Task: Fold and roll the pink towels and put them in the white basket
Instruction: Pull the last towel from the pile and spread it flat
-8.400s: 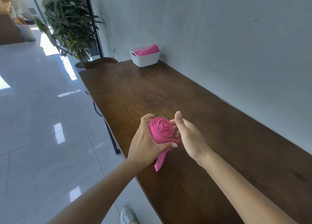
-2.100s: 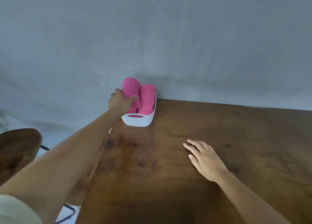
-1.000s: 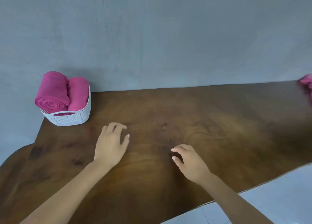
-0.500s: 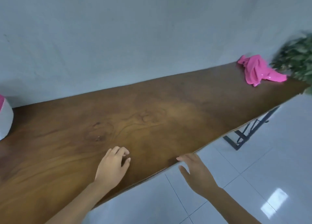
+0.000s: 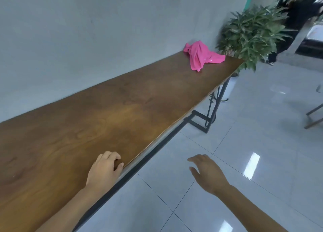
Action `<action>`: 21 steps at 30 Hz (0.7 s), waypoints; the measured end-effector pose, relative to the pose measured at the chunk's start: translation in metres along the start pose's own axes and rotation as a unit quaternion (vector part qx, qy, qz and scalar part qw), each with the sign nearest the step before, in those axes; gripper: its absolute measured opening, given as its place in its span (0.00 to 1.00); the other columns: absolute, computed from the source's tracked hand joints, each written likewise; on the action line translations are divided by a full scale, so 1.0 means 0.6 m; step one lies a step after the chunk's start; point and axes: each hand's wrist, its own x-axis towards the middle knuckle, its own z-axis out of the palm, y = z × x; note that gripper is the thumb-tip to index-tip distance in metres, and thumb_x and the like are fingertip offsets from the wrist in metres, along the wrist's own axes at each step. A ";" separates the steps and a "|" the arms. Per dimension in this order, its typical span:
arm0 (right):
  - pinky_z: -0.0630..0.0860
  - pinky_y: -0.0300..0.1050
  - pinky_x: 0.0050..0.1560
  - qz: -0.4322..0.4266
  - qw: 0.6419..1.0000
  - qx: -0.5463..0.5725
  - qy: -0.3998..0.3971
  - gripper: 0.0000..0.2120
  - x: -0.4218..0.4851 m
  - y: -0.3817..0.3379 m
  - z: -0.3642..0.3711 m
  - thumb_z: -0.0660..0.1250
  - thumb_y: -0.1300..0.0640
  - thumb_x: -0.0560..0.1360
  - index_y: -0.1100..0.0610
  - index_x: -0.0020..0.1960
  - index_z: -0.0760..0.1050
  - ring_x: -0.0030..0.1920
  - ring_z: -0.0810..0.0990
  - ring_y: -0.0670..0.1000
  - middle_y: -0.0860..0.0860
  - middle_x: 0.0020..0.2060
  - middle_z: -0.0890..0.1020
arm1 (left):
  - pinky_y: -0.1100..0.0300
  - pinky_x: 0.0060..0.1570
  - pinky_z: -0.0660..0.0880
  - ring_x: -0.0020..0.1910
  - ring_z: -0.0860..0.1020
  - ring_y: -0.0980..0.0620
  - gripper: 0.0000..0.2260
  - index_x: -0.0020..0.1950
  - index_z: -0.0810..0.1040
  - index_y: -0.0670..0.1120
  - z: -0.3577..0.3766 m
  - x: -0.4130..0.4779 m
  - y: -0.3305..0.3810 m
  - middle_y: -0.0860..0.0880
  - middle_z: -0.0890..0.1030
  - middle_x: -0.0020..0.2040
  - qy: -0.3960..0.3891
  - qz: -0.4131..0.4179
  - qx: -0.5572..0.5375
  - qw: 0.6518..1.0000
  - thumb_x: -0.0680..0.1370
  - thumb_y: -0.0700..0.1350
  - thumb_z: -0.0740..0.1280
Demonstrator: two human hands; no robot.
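Pink towel (image 5: 202, 56) is lying crumpled and unfolded in a loose heap at the far end of the bench (image 5: 122, 109). It is sitting close to the grey wall (image 5: 87, 30) and just beside the leafy potted plant (image 5: 251, 32), which is standing past the bench's end. The towel is lying well apart from both grips, up and to the right of them along the wooden top.

Left grip (image 5: 103, 170) is resting on the bench near its front edge, palm down. Its fingers are curling loosely under, the tips touching the wood, and the thumb is lying just beside the edge. It is holding nothing.

Right grip (image 5: 208, 174) is hanging in the air off the bench, over the tiled floor (image 5: 244, 144). The palm is facing down and the fingers are lying relaxed and slightly spread, pointing left toward the bench edge. It is touching nothing and holding nothing. The bench's front edge is running between the two grips.

A black metal frame (image 5: 201, 119) is carrying the bench, with one leg section showing under the far half. The floor is throwing back bright patches of light. A dark figure (image 5: 295, 13) is showing in the top right corner behind the plant, too blurred to make out further.
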 end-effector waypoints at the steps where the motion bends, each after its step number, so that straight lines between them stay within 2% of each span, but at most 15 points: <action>1: 0.70 0.42 0.65 0.011 1.000 -0.001 0.002 0.18 0.002 0.012 -0.006 0.59 0.51 0.84 0.50 0.73 0.72 0.66 0.73 0.48 0.45 0.65 0.77 | 0.59 0.51 0.74 0.54 0.72 0.56 0.07 0.56 0.77 0.55 0.006 0.014 0.012 0.58 0.76 0.55 -0.004 0.007 0.001 1.000 0.81 0.54 0.67; 6: 0.72 0.41 0.61 0.062 0.998 0.009 0.011 0.17 0.029 0.061 -0.032 0.59 0.50 0.84 0.49 0.71 0.72 0.63 0.75 0.47 0.44 0.62 0.80 | 0.60 0.50 0.74 0.53 0.73 0.55 0.07 0.56 0.78 0.54 0.034 0.097 0.066 0.57 0.78 0.54 -0.004 0.045 0.002 0.999 0.81 0.53 0.67; 11: 0.74 0.41 0.58 0.107 0.993 0.021 0.043 0.17 0.080 0.104 -0.057 0.61 0.47 0.82 0.48 0.69 0.74 0.60 0.77 0.46 0.43 0.58 0.81 | 0.57 0.52 0.77 0.55 0.75 0.54 0.08 0.57 0.79 0.53 0.071 0.209 0.103 0.56 0.79 0.55 0.000 0.081 -0.013 0.997 0.80 0.53 0.68; 17: 0.74 0.40 0.59 0.150 0.988 0.007 0.034 0.17 0.178 0.150 -0.093 0.61 0.44 0.82 0.47 0.69 0.74 0.58 0.78 0.44 0.42 0.58 0.81 | 0.55 0.53 0.76 0.55 0.75 0.52 0.09 0.57 0.80 0.52 0.108 0.364 0.132 0.55 0.78 0.56 0.009 0.102 -0.006 0.995 0.79 0.52 0.69; 21: 0.72 0.36 0.54 0.178 0.984 0.004 0.029 0.16 0.255 0.174 -0.114 0.60 0.45 0.83 0.46 0.69 0.74 0.58 0.78 0.43 0.41 0.59 0.81 | 0.52 0.53 0.75 0.56 0.76 0.48 0.10 0.57 0.80 0.50 0.130 0.466 0.149 0.52 0.77 0.57 0.026 0.110 -0.012 0.993 0.79 0.54 0.69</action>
